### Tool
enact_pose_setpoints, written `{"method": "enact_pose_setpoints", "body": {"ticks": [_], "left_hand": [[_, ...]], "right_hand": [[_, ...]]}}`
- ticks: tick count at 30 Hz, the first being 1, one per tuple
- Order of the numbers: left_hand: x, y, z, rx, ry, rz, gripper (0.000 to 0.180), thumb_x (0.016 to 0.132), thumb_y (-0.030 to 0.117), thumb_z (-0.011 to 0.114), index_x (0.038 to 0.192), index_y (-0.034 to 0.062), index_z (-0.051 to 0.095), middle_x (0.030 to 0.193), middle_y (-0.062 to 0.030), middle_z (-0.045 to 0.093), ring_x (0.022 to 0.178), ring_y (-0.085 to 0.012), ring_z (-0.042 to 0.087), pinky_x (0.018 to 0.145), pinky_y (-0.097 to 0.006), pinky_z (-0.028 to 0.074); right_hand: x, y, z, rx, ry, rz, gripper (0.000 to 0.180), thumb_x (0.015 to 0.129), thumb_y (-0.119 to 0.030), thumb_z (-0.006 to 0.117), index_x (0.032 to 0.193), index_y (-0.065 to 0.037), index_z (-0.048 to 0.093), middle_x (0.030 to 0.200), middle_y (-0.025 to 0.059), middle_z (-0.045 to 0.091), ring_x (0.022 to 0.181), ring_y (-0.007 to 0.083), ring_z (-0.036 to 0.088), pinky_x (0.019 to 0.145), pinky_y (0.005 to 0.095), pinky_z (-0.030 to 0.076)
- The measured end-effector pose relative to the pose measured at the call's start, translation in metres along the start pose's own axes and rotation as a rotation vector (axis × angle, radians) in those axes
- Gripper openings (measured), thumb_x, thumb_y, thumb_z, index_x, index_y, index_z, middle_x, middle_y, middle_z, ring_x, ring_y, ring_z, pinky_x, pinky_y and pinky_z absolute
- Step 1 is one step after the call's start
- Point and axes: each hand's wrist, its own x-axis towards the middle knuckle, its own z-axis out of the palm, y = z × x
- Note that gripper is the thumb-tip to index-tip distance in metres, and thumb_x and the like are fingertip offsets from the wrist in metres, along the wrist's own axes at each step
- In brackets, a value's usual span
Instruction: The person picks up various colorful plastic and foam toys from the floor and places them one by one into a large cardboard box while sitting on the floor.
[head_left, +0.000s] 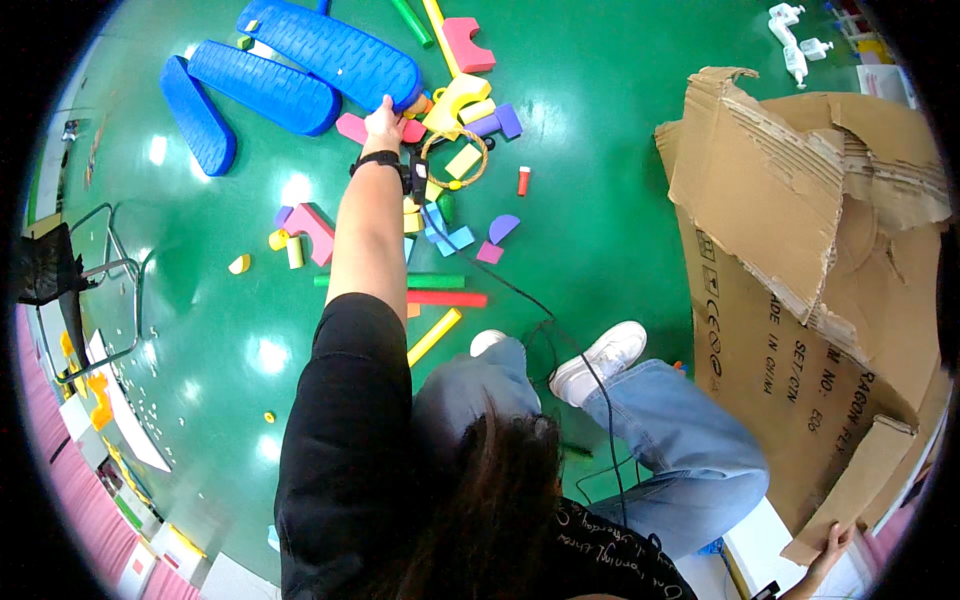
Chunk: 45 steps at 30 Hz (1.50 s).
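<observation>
My left hand [384,122] reaches far forward and is closed on the near end of a long blue textured board [335,50] with rounded ends. Its fingers are partly hidden at the board's edge. A wristband with a black device and cable sits on that wrist. Two more blue boards, one middle [265,88] and one outer [198,115], fan out to the left. At the lower right, my right hand [835,545] grips the edge of a flap on a large torn cardboard box [770,330].
Foam blocks lie around my left hand, including a yellow arch [458,100], a pink arch [468,45] and a rope ring [486,160]. Green [430,281] and red sticks [450,299] lie nearer my feet. A black cable [520,293] crosses the green floor. A metal-framed chair [125,265] stands left.
</observation>
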Motion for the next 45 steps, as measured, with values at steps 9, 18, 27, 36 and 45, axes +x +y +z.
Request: {"method": "enact_pose_setpoints", "body": {"ticks": [9,18,27,36,45], "left_hand": [[-0.04,0.03,-0.016,-0.224,-0.122,-0.055,0.04,0.072,0.027,0.071,0.102,0.0134,0.049,0.093,-0.0035,0.057,0.075,-0.0181,0.054,0.051,-0.029,0.039],[-0.146,0.069,-0.045,-0.36,-0.294,-0.041,0.036,0.074,0.023,0.067,0.102,0.0119,0.047,0.09,-0.0053,0.056,0.058,-0.0147,0.051,0.034,-0.02,0.025],[-0.245,0.075,-0.055,-0.332,-0.453,-0.119,0.046,0.076,0.019,0.064,0.116,0.0099,0.045,0.112,-0.0093,0.056,0.097,-0.0256,0.056,0.075,-0.036,0.046],[-0.34,0.147,-0.038,-0.339,-0.456,-0.185,0.045,0.075,0.017,0.062,0.115,0.007,0.044,0.112,-0.0144,0.052,0.101,-0.0315,0.051,0.087,-0.045,0.041],[-0.396,0.187,0.043,-0.19,-0.47,-0.321,0.029,0.075,0.018,0.062,0.099,0.0059,0.051,0.096,-0.0132,0.055,0.085,-0.0268,0.055,0.076,-0.039,0.048]], "right_hand": [[-0.012,-0.013,-0.006,0.024,-0.116,0.005,0.055,0.082,-0.031,0.062,0.122,0.003,0.045,0.112,0.0096,0.053,0.103,0.0181,0.047,0.091,0.03,0.034],[0.002,0.003,0.014,0.038,0.003,-0.073,0.062,0.084,-0.029,0.061,0.13,0.004,0.036,0.125,0.0111,0.043,0.113,0.0195,0.042,0.099,0.0318,0.03],[0.004,-0.02,0.054,-0.209,0.066,-0.307,0.043,0.088,-0.023,0.057,0.118,0.007,0.047,0.103,0.0088,0.057,0.093,0.0146,0.052,0.085,0.0252,0.04],[-0.034,-0.03,0.09,-0.267,0.245,-0.817,0.037,0.084,-0.01,0.057,0.119,-0.003,0.05,0.127,0.0108,0.045,0.122,0.0247,0.038,0.103,0.0362,0.027],[-0.04,-0.021,0.096,-0.2,0.404,-0.897,0.023,0.085,-0.01,0.054,0.107,-0.005,0.056,0.128,0.0066,0.046,0.125,0.0241,0.035,0.103,0.0369,0.026]]}}
